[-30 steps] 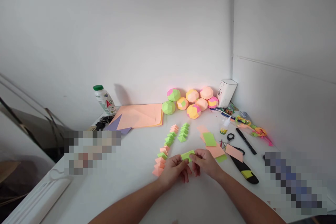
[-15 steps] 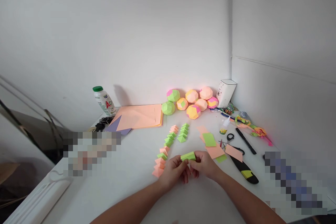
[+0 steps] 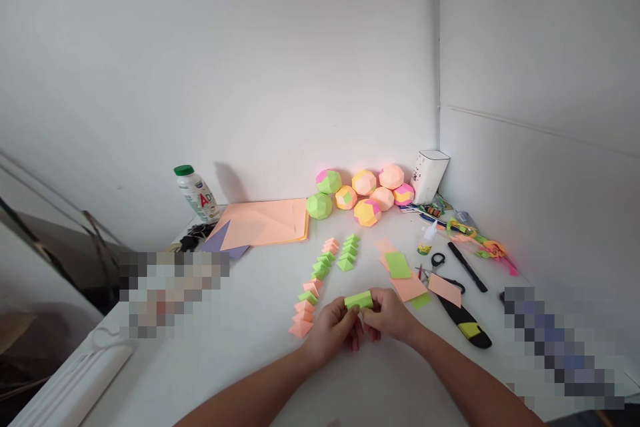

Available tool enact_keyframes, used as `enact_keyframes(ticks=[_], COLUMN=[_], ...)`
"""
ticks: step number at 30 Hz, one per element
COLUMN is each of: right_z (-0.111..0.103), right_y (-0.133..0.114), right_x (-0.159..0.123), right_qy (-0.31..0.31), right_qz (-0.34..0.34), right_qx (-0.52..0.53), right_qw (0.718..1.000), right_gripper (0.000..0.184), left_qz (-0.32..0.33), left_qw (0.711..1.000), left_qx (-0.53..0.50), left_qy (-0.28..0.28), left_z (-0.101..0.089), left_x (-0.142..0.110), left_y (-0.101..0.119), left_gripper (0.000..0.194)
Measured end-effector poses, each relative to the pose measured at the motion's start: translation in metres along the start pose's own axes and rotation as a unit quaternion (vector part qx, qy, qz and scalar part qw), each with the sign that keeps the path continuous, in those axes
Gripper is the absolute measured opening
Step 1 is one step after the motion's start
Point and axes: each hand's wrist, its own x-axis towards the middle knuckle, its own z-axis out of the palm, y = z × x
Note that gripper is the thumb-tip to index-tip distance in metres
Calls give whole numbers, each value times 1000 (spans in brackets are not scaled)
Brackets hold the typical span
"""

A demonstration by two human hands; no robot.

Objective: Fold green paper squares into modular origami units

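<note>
Between my two hands is a small folded piece of green paper (image 3: 359, 299), held just above the white table. My left hand (image 3: 334, 327) is closed on its left end, the thumb along the lower edge. At the right end my right hand (image 3: 389, 315) pinches the same paper. Part of the paper is hidden behind the fingers. Left of my left hand runs a row of folded peach and green paper units (image 3: 303, 315). A shorter row of green units (image 3: 347, 253) stands farther back. Flat peach and green paper pieces (image 3: 399, 265) lie right of my right hand.
Several paper balls (image 3: 367, 213) are stacked by the wall. Peach sheets (image 3: 265, 223) and a white bottle (image 3: 199, 195) are back left. On the right lie a glue bottle (image 3: 428, 239), scissors (image 3: 438, 259), a black-and-yellow cutter (image 3: 463, 323) and a black pen (image 3: 467, 267).
The green paper has turned slightly in my fingers, showing more of its face. Both hands stay in nearly the same place. The whole view has shifted very slightly.
</note>
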Motion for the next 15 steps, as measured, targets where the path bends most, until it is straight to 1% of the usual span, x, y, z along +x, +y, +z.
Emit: enact_keyframes(ticks=[4, 6, 9, 11, 13, 15], right_z=[-11, -19, -26, -24, -17, -10], right_y=[0, -3, -8, -10, -9, -5], right_x=[3, 4, 4, 2, 1, 1], right_qy=[18, 48, 67, 56, 27, -8], right_qz=[-2, -5, -37, -55, -47, -34], right_qx=[-11, 3, 27, 37, 33, 12], right_qw=[1000, 999, 997, 996, 998, 999], right_gripper=[4, 5, 7, 5, 12, 11], left_qz=[-5, -1, -3, -5, -2, 2], left_qw=[1000, 999, 998, 998, 999, 999], left_qx=[-16, -29, -39, -41, -43, -41], left_qy=[23, 36, 48, 42, 30, 24], left_z=[-1, -1, -1, -1, -1, 0], left_x=[2, 3, 5, 5, 5, 5], left_y=[-1, -1, 0, 0, 0, 1], left_gripper=[34, 34, 36, 36, 35, 34])
